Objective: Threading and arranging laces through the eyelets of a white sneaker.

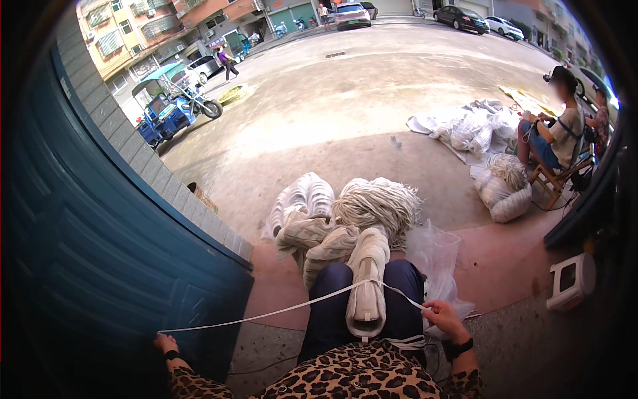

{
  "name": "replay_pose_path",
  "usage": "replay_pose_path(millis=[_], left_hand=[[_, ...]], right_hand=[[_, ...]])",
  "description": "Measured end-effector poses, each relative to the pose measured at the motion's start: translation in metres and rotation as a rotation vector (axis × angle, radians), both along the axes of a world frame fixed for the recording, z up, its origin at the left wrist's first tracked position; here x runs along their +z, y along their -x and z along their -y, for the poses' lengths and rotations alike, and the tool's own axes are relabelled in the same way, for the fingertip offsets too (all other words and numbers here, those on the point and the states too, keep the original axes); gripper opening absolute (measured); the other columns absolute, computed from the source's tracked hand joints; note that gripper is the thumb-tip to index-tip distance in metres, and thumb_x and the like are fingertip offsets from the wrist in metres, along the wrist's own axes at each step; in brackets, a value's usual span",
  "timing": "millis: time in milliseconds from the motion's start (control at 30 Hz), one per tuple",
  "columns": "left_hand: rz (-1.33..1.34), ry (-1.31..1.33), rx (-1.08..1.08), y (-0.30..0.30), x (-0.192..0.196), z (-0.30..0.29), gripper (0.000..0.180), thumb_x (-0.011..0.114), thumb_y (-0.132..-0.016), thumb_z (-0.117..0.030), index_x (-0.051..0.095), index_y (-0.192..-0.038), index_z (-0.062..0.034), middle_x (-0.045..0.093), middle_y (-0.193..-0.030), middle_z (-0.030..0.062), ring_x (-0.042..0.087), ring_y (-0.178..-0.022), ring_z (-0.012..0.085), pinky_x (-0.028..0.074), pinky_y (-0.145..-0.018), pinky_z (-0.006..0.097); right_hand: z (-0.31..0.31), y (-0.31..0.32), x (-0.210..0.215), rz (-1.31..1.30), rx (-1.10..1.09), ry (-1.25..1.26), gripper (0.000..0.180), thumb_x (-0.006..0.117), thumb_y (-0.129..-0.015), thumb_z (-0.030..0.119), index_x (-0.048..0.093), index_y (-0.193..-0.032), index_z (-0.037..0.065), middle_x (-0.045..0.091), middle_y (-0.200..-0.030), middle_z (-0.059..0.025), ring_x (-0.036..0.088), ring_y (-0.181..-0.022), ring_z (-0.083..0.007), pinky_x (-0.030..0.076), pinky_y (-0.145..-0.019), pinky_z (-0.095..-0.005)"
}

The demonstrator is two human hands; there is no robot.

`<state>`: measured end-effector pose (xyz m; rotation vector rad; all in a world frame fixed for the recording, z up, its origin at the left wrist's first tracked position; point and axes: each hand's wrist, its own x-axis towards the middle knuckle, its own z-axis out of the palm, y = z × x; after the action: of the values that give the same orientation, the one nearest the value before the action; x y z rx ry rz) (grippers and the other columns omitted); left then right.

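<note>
Across my lap lies a beige sneaker [365,302], its opening toward me. A pale shoelace [266,314] passes through it near the middle and runs out to both sides. Far out to the left, by the blue door, my left hand [166,344] is closed on the long end of the lace. Just right of my knee, my right hand [444,317] pinches the shorter end. More beige sneakers [330,249] lean together beyond my left knee. Past the shoe in my lap sits a big bundle of off-white laces [379,203].
A dark blue door [126,253] stands close on my left. Clear plastic bags [435,259] lie beyond my right knee, and a white stool [571,282] is farther right. A seated person [555,126] works near a white heap [475,130]. A blue three-wheeler [169,106] is parked outside.
</note>
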<state>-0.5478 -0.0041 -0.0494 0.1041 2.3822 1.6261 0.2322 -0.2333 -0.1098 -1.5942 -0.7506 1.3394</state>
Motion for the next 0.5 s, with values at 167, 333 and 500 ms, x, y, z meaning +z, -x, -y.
replay_pose_path(millis=[167, 333, 500], left_hand=[[0.653, -0.656, 0.106, 0.01, -0.035, 0.036, 0.027, 0.047, -0.087, -0.02, 0.054, -0.103, 0.0016, 0.059, -0.107, 0.0116, 0.061, -0.083, 0.0255, 0.051, -0.067, 0.033], [0.672, -0.509, -0.435, 0.071, -0.034, 0.099, 0.028, 0.044, -0.091, -0.026, 0.048, -0.069, -0.0089, 0.044, -0.056, 0.0028, 0.041, -0.048, 0.0163, 0.036, -0.047, 0.032], [0.566, 0.147, -0.542, 0.098, 0.006, 0.157, 0.032, 0.044, -0.092, -0.028, 0.044, -0.067, -0.0084, 0.04, -0.054, 0.0023, 0.037, -0.043, 0.0143, 0.032, -0.041, 0.032]], right_hand=[[-0.01, 0.006, 0.0, -0.115, 0.024, -0.047, 0.019, 0.059, -0.085, 0.016, 0.059, -0.094, 0.0, 0.054, -0.069, 0.0029, 0.05, -0.057, -0.0047, 0.041, -0.052, -0.0189], [0.0, -0.001, -0.01, -0.016, 0.022, -0.005, 0.018, 0.059, -0.084, 0.016, 0.059, -0.092, 0.0, 0.054, -0.068, 0.003, 0.049, -0.056, -0.0047, 0.041, -0.052, -0.0187], [0.008, 0.01, -0.008, -0.053, 0.037, 0.033, 0.017, 0.059, -0.084, 0.016, 0.059, -0.091, 0.0, 0.052, -0.066, 0.0036, 0.048, -0.055, -0.0044, 0.039, -0.051, -0.0189]])
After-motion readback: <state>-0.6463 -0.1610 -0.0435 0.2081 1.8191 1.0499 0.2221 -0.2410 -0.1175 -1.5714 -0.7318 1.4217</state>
